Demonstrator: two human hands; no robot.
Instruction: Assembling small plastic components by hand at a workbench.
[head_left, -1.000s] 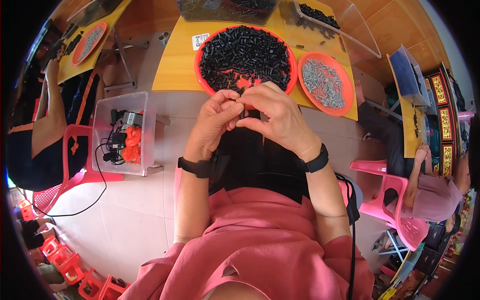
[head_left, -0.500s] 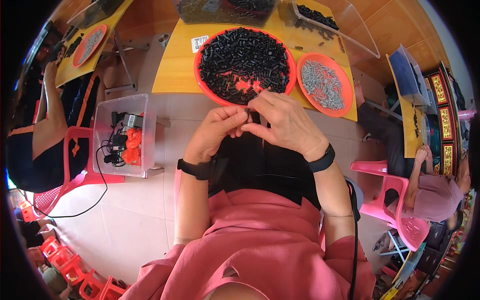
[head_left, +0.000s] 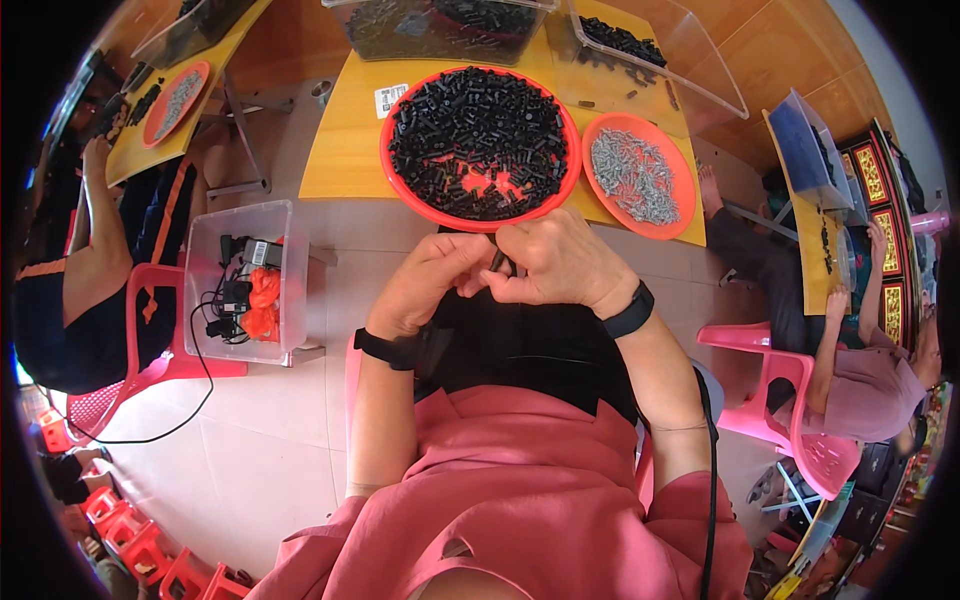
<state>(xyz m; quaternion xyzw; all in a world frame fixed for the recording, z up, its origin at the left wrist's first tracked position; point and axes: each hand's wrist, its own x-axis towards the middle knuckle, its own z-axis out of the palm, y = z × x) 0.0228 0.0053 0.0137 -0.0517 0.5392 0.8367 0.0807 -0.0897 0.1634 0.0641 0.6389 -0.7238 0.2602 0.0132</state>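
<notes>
My left hand [head_left: 428,282] and my right hand [head_left: 562,262] meet above my lap, just below the near rim of a red basin [head_left: 398,190]. Between their fingertips is a small black cylindrical piece [head_left: 504,264], partly covered by the fingers, so its exact shape is hard to make out. Both hands are closed, thumbs and forefingers pinching around it. Heaped in the basin are many small black tube-like pieces [head_left: 480,125], with the red bottom showing near the front. To its right, an orange-red plate [head_left: 603,186] holds many small silver screw-like parts [head_left: 636,172].
The yellow table [head_left: 335,150] also carries clear plastic bins [head_left: 430,38] at the back. A clear box [head_left: 290,300] of black adapters, cables and a red bag stands left. Co-workers sit at tables on both sides, and a pink chair [head_left: 780,400] stands right.
My right hand has come down and left, its fingers curling in closer against the left hand. The basin and plate sit slightly lower and further left in view.
</notes>
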